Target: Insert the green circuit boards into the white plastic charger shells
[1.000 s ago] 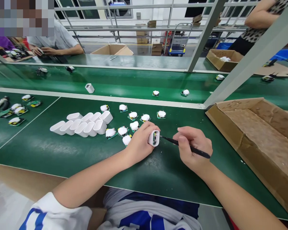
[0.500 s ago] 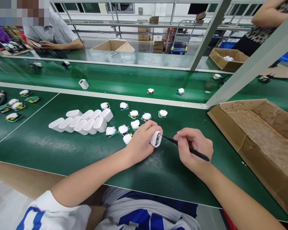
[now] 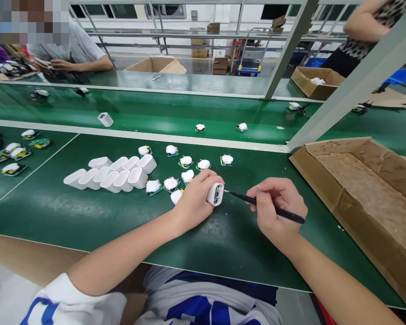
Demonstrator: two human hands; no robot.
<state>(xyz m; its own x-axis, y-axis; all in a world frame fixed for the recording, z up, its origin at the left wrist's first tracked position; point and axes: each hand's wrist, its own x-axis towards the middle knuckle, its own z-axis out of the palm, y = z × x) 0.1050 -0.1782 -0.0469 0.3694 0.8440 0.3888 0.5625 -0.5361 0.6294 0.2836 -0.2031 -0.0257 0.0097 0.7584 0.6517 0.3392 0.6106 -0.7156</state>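
My left hand is closed around a white plastic housing, its open end turned to the right. Inside that opening a green circuit board with metal parts shows. Between the fingertips of my right hand is a pair of slim black tweezers. Their fine tip points left and lies right by the housing's rim; whether it touches I cannot tell. Just behind my left hand lie several small circuit boards topped with white pads. Farther left, several white housings lie in two slanted rows.
An open cardboard box stands at the right. Past a pale rail runs a green conveyor belt carrying a white housing and several boards. A metal post slants up at the right. Across the belt, a person handles something.
My right hand has drawn back slightly to the right, and the tweezers' tip has come out from the housing's opening to its rim. Pieces on the belt have shifted left.
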